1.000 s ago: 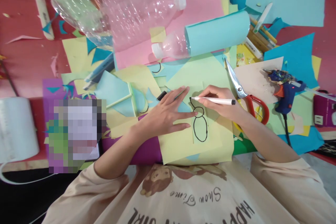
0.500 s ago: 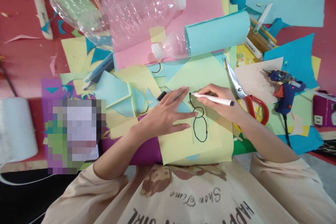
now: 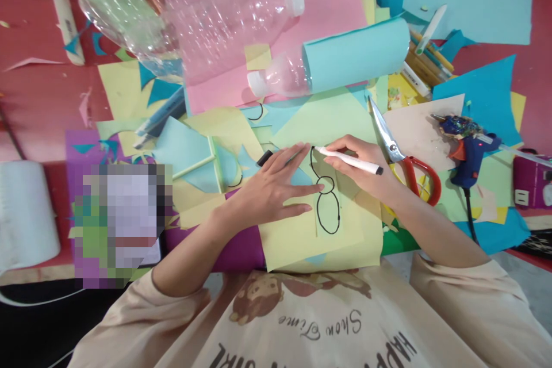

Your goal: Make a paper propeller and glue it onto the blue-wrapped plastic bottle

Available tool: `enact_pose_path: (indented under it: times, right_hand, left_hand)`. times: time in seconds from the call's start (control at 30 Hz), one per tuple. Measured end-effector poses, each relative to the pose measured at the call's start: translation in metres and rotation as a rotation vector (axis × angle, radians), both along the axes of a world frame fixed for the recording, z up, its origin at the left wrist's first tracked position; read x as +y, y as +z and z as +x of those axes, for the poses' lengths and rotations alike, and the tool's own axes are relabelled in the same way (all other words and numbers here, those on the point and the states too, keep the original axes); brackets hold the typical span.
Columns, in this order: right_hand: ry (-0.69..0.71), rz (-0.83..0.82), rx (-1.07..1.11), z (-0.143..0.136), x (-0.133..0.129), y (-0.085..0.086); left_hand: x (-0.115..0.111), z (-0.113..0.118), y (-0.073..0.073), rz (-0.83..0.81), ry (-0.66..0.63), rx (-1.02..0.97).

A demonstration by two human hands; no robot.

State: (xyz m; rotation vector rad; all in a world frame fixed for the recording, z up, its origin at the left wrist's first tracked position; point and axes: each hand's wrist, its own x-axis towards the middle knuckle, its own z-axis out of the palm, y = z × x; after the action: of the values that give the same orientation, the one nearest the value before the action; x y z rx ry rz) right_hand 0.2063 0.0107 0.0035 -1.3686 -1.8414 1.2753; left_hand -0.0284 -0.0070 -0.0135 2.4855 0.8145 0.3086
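Note:
My right hand [image 3: 360,164] is closed around a white marker [image 3: 351,160] with a black end, its tip touching pale green paper [image 3: 334,158]. On that paper is a black line drawing [image 3: 328,213]: a long oval, a small circle above it and a curved line rising to the marker tip. My left hand [image 3: 282,184] lies flat with fingers spread, its fingertips at the left side of the drawing. A black-ended object [image 3: 264,158] sticks out beside its index finger; the rest is mostly hidden by the hand. Yellow paper [image 3: 293,247] lies underneath.
Orange-handled scissors [image 3: 403,152] lie right of my right hand, with a blue glue gun [image 3: 472,155] beyond. A bottle wrapped in light blue paper [image 3: 357,54] lies ahead, near clear plastic bottles [image 3: 233,23]. Paper scraps surround a green stick frame [image 3: 214,164] at left.
The marker tip has moved slightly away from me, and the curved black line is a little longer at its top. My left hand stays in place.

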Motion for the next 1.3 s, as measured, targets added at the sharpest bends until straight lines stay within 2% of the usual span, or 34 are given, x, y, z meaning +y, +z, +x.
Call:
enact_pose_path:
  times: [0.8, 1.03, 1.3]
  right_hand:
    - [-0.081, 0.012, 0.025, -0.0001, 0.0002, -0.0010]
    - [0.001, 0.021, 0.035, 0.0003, 0.0002, -0.0013]
    - [-0.023, 0.048, -0.012, -0.0005, 0.0006, -0.0011]
  left_hand:
    - [0.0005, -0.0005, -0.0005, -0.013, -0.008, -0.004]
    - [0.0005, -0.0004, 0.0008, -0.018, -0.011, 0.003]
    - [0.0002, -0.0002, 0.0000, 0.004, -0.007, -0.009]
